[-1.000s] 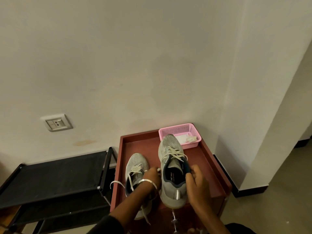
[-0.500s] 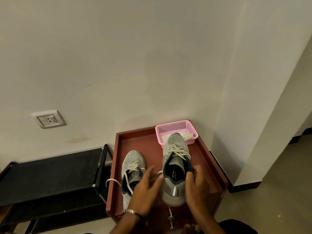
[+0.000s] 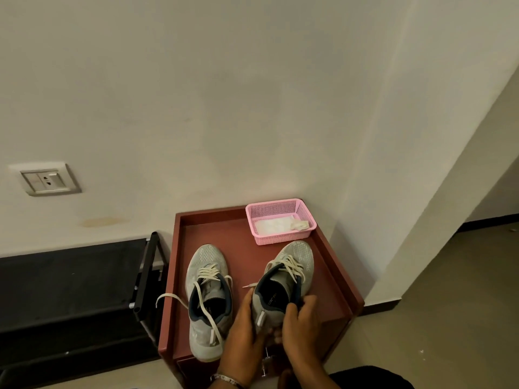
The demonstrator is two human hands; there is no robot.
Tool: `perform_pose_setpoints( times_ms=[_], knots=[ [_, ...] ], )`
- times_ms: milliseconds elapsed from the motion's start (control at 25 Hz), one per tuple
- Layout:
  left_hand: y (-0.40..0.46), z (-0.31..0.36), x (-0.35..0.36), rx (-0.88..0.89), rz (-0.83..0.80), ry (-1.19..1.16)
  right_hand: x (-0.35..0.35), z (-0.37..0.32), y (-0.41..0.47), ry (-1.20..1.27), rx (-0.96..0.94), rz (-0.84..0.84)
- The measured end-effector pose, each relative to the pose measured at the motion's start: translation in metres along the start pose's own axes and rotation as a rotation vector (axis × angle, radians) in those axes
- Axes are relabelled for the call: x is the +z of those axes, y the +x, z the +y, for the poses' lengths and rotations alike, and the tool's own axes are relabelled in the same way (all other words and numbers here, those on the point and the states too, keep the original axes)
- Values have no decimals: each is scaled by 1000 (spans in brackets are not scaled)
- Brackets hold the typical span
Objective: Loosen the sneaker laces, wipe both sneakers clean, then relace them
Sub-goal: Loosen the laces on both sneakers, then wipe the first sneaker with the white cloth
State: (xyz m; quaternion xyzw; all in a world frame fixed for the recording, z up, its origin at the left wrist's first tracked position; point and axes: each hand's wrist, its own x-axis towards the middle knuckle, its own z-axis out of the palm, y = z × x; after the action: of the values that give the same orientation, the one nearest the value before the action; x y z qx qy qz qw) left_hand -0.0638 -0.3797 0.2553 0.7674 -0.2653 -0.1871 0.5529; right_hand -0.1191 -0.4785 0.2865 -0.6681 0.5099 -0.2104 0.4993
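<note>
On a red counter (image 3: 213, 237), left hand (image 3: 247, 327) and right hand (image 3: 300, 321) grasp the right sneaker (image 3: 283, 282); a careless tug could knot its laces (image 3: 289, 265).

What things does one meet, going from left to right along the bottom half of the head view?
Wall socket → black rack → left sneaker → held sneaker, gripped by left hand and right hand.
</note>
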Motion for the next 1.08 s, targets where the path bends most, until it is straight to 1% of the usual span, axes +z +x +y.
perform_pose_setpoints(
  times_ms=[160,280,400,520,560,680,800,920,1080],
  knots=[
    [13,-9,8,-148,61,-76,18,1,11,1,-3,-63],
    [25,-20,13,-195,93,-21,24,4,21,-4,-45,-110],
    [32,-18,17,-161,132,46,21,6,36,-24,-68,-176],
    [37,-11,15,-61,143,101,12,5,49,-67,-53,-264],
    [40,-10,13,-27,146,124,7,4,52,-97,-72,-265],
    [49,-6,10,75,158,180,-10,-11,69,-169,-233,-179],
    [57,-4,9,156,146,207,-19,-38,106,-304,-439,-185],
    [64,-3,8,162,131,240,-14,-54,158,-506,-634,-118],
    [63,-6,10,146,127,258,-5,-62,214,-860,-786,-72]
  ],
)
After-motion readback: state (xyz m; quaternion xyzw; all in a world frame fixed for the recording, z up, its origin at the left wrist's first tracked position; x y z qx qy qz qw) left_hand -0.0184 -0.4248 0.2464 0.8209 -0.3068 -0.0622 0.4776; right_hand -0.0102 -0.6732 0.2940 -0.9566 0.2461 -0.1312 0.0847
